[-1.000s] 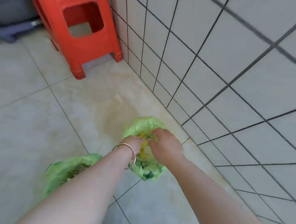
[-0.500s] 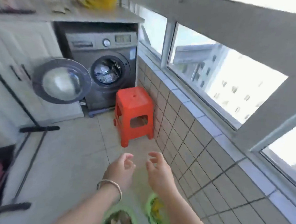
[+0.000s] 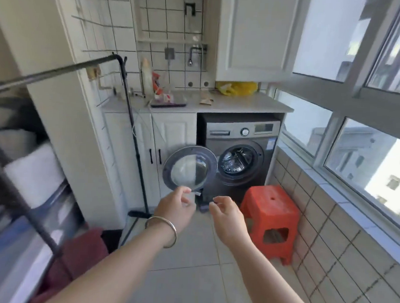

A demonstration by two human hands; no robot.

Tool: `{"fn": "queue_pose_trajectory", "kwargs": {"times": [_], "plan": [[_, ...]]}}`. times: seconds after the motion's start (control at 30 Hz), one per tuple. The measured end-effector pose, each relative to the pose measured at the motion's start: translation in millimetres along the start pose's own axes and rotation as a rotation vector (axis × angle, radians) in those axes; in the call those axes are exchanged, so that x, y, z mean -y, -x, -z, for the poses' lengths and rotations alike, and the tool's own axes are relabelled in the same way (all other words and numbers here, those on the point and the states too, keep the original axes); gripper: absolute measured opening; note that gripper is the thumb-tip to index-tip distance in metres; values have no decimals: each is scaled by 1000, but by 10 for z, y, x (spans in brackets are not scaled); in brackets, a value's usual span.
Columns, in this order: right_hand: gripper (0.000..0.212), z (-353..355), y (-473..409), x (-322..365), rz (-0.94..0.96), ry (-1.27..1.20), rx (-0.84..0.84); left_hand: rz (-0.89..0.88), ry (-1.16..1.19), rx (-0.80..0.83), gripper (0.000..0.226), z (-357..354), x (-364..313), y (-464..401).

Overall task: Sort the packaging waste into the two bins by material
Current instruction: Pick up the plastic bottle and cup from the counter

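My left hand, with a silver bangle on its wrist, is raised in front of me with loosely curled fingers and nothing in it. My right hand hovers beside it, fingers apart and empty too. The two green-lined bins and the packaging waste are out of the view. A yellow plastic bag lies on the countertop far ahead.
A red plastic stool stands by the tiled wall on the right. Behind it is a grey washing machine with its round door swung open. A black rack pole stands on the left, with shelves of cloth beside it.
My view has swung up from the floor and the green bins to the room ahead. Both hands left the bag in the bin and rose empty.
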State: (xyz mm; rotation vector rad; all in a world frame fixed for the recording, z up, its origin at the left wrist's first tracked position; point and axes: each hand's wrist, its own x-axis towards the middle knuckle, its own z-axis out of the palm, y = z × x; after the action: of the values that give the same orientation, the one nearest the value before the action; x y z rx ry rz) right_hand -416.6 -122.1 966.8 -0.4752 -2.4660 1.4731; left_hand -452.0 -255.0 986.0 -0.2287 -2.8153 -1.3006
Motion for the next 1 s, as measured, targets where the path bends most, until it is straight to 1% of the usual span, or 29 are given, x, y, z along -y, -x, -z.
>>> {"fn": "queue_pose_trajectory", "kwargs": {"times": [0.13,0.27,0.47,0.57,0.7,0.83,1.0], "plan": [[28,-605,-352,445,25,-25,23,4,54,-19,32,571,328,-541],[30,-988,-742,725,61,9,44,-2,71,-39,32,815,599,-1052],[29,-1358,-1684,958,101,75,46,-23,107,-28,30,846,880,-1977],[32,-1542,-2320,1040,110,83,93,0,108,-20,33,840,966,-2587],[31,-1809,-3294,1245,99,61,189,67,116,-81,32,873,1025,-3527],[31,-2057,-4227,1401,144,94,261,127,124,-114,34,819,1089,-4346],[30,-2491,-5099,1527,143,70,322,169,111,-111,36,782,1305,-5183]]}}
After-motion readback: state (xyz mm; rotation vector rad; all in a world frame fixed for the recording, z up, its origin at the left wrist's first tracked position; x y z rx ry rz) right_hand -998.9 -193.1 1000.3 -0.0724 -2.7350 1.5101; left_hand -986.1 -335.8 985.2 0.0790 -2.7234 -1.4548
